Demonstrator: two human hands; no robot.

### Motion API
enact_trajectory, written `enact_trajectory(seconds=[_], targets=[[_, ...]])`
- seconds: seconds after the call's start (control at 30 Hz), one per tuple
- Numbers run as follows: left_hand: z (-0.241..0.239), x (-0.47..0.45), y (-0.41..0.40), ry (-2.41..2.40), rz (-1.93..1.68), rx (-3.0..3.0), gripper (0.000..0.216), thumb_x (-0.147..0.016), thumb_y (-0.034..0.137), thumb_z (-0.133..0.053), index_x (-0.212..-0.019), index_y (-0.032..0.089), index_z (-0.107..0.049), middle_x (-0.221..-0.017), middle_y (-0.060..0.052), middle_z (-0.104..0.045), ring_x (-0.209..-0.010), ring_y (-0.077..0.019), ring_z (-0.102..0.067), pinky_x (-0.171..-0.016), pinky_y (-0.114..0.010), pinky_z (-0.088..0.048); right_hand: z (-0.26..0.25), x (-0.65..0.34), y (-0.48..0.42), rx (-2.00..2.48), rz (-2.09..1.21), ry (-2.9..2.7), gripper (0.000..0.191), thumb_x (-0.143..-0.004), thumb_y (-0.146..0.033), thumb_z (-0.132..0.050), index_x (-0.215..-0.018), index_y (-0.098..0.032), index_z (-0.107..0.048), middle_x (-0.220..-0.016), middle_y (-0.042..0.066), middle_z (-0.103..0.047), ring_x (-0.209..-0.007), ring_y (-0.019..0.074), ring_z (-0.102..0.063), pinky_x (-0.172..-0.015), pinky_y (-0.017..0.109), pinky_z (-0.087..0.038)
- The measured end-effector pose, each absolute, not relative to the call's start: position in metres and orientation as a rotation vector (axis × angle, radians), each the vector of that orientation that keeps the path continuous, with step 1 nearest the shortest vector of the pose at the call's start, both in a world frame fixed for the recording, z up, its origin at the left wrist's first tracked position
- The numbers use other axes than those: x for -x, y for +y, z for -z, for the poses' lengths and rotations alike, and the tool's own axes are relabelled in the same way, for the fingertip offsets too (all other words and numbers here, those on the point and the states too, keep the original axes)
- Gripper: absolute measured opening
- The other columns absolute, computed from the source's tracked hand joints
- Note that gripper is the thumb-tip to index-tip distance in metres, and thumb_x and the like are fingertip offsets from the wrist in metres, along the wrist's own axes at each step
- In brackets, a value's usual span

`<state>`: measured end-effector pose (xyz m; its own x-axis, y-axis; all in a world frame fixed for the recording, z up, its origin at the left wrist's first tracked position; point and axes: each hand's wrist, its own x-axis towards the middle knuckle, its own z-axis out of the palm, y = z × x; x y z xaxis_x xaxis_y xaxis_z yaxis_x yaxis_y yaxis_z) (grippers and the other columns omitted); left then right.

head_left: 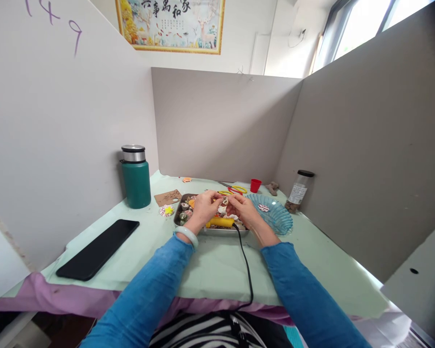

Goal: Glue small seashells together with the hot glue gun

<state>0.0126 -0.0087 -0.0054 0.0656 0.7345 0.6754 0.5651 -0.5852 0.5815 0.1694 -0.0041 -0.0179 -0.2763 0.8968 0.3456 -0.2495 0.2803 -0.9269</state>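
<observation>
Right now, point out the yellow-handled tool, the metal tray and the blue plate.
Yellow-handled tool (222, 222): head view, on the yellow handle.
Metal tray (221, 232): head view, on its near wall.
Blue plate (280, 217): head view, on a bare part of its ribbed surface.

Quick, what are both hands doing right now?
Left hand: fingers pinched closed at a small pale thing; can't tell if it holds it too.
Right hand: closed, seems to hold that small pale thing.

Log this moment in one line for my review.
left hand + right hand: holding small pale piece between fingertips | below: metal tray, yellow corded tool | right: blue plate
</observation>
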Motion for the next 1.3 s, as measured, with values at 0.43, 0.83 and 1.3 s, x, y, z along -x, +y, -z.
enact_trajectory(seconds=[0.43, 0.83, 1.3], targets=[[0.0066, -0.0114, -0.0079, 1.325, -1.521, -2.169, 0.008, -0.075, 0.016, -0.06, -0.076, 0.016, -0.068, -0.074, -0.002, -0.068, -0.067, -0.0121, -0.058, -0.065, -0.023, -0.042, 0.0202, -0.1718, -0.0007, 0.699, -1.177, -1.465, 0.028, -0.069, -0.043, -0.071, -0.082, -0.019, -0.065, -0.065, -0.001, -0.06, -0.056, 0.0118, -0.056, -0.053, 0.025, -0.049], [0.0076, -0.0086, -0.0058, 1.192, -1.555, -2.309, 0.012, -0.079, 0.016, -0.058, -0.078, 0.017, -0.069, -0.081, -0.004, -0.069, -0.073, -0.0132, -0.06, -0.07, -0.024, -0.045, 0.0214, -0.1742, -0.0016, 0.706, -1.166, -1.499, 0.027, -0.071, -0.044, -0.068, -0.082, -0.019, -0.065, -0.065, -0.001, -0.061, -0.055, 0.0115, -0.055, -0.055, 0.026, -0.049], [0.0101, -0.0079, -0.0072, 1.15, -1.551, -2.46, 0.016, -0.082, 0.013, -0.054, -0.081, 0.019, -0.069, -0.086, -0.004, -0.069, -0.078, -0.0138, -0.06, -0.073, -0.024, -0.045, 0.0197, -0.1775, -0.0035, 0.696, -1.252, -1.504, 0.03, -0.07, -0.048, -0.068, -0.076, -0.018, -0.063, -0.062, -0.001, -0.061, -0.051, 0.01, -0.053, -0.051, 0.023, -0.045]])
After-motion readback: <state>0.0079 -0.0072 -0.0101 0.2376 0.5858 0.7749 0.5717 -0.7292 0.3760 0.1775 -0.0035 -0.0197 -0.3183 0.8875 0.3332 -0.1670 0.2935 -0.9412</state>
